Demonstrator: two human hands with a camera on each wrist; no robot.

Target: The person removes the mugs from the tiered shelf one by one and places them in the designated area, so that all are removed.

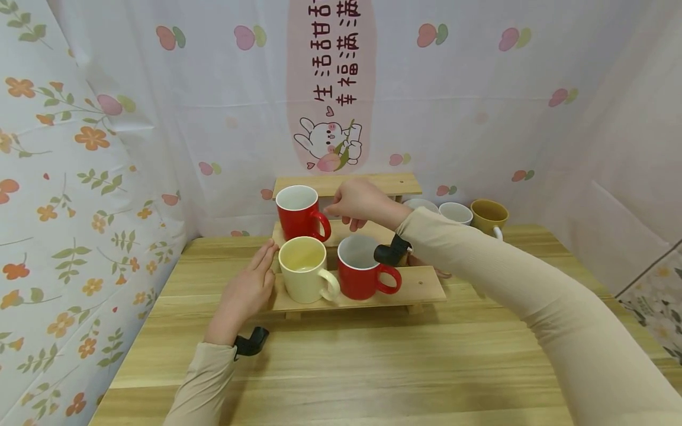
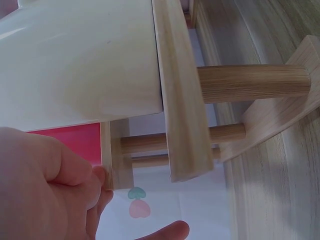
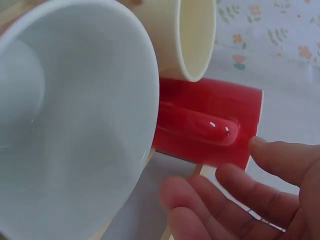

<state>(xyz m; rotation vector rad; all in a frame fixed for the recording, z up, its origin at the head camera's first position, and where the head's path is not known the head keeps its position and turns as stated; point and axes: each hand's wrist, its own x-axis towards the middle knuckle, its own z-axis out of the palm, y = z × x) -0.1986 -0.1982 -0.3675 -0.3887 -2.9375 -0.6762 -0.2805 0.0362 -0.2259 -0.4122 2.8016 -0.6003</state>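
A red mug (image 1: 298, 218) with a white inside stands upright on the middle tier of a wooden rack (image 1: 421, 286). On the front tier are a cream mug (image 1: 298, 278) and, to its right, another red mug (image 1: 356, 283). My right hand (image 1: 364, 201) is over the rack beside the rear red mug, with loosely bent fingers and nothing in them. In the right wrist view its thumb tip (image 3: 260, 146) overlaps that mug's rim. My left hand (image 1: 249, 287) lies along the rack's left side, fingertips at the end of the middle board (image 2: 120, 172).
At the back right, behind my right forearm, stand a mustard mug (image 1: 489, 218) and a white cup (image 1: 456, 212), with another pale cup (image 1: 421, 205) partly hidden. The rack's top board (image 1: 351, 183) is behind my right hand. A printed cloth (image 1: 234, 142) hangs behind the wooden table (image 1: 373, 367).
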